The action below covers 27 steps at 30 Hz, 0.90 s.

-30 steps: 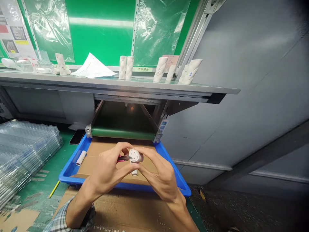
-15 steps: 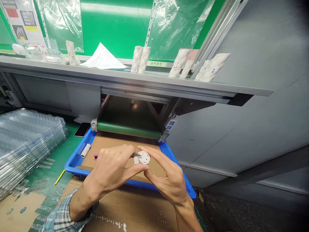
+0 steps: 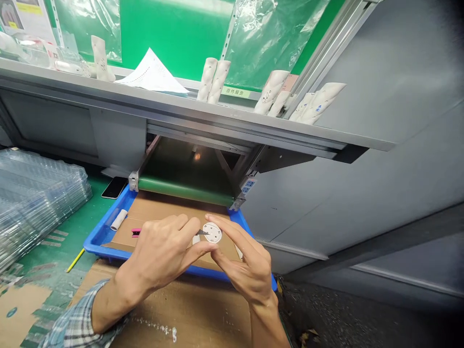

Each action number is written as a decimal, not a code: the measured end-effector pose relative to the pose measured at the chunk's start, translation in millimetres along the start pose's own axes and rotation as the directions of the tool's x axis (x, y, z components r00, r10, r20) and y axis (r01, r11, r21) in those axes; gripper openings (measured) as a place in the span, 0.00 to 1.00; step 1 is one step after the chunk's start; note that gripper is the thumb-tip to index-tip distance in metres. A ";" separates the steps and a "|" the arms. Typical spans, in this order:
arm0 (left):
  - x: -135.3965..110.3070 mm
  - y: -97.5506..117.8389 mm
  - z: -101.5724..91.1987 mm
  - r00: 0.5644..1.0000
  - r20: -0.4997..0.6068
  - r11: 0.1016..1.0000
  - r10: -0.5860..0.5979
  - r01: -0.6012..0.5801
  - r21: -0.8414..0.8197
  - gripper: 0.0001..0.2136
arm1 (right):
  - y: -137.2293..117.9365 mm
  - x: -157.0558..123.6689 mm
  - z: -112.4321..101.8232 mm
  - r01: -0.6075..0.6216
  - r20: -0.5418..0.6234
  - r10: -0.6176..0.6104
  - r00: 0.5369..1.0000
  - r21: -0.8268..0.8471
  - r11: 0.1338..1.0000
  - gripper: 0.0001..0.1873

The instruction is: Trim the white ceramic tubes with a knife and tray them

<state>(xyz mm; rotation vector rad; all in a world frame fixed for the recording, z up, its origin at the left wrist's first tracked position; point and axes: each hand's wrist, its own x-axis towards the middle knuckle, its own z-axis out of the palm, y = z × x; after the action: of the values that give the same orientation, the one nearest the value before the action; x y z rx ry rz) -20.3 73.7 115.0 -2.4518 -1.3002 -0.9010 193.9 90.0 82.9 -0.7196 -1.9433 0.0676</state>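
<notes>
"What's in hand right now?"

"The left hand [image 3: 163,251] has its fingers [image 3: 184,224] closed narrowly on what seems a pink-handled pick [image 3: 136,232], its metal tip [image 3: 203,232] set against a white plastic disc [image 3: 212,232]."

"And where's the disc?"

"Pinched at its rim by the right hand [image 3: 246,273], held above the cardboard liner [image 3: 174,208] in the blue tray [image 3: 103,237], nearer the tray's right edge."

"Which step would you call this?"

"Probably picking at the disc's face, maybe at one of its small holes. The next move calls for a steady pinch and a small, controlled push of the tip."
</notes>
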 end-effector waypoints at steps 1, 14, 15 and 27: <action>-0.1 0.1 0.6 1.000 0.001 1.000 0.001 -0.001 -0.007 0.25 | 0.0 0.1 -0.3 0.004 -0.002 -0.004 1.000 -0.003 1.000 0.29; 1.6 -0.5 -4.4 0.999 -0.032 0.998 0.023 -0.025 -0.052 0.24 | 6.4 -3.0 -1.6 -0.123 0.111 0.102 0.989 0.201 0.972 0.22; 2.0 -0.5 -4.9 0.999 -0.035 0.998 0.018 -0.020 -0.055 0.25 | 7.0 -3.4 -1.3 -0.129 0.098 0.111 0.989 0.203 0.971 0.21; 1.3 2.6 -2.1 0.999 -0.041 1.000 0.014 -0.014 0.008 0.29 | 6.3 -0.1 1.8 -0.027 -0.062 0.031 0.998 0.064 0.998 0.20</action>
<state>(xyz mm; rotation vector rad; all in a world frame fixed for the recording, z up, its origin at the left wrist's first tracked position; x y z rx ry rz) -18.5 72.1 117.7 -2.4205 -1.2692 -0.9367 195.2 95.6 79.8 -0.7005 -1.8622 0.1221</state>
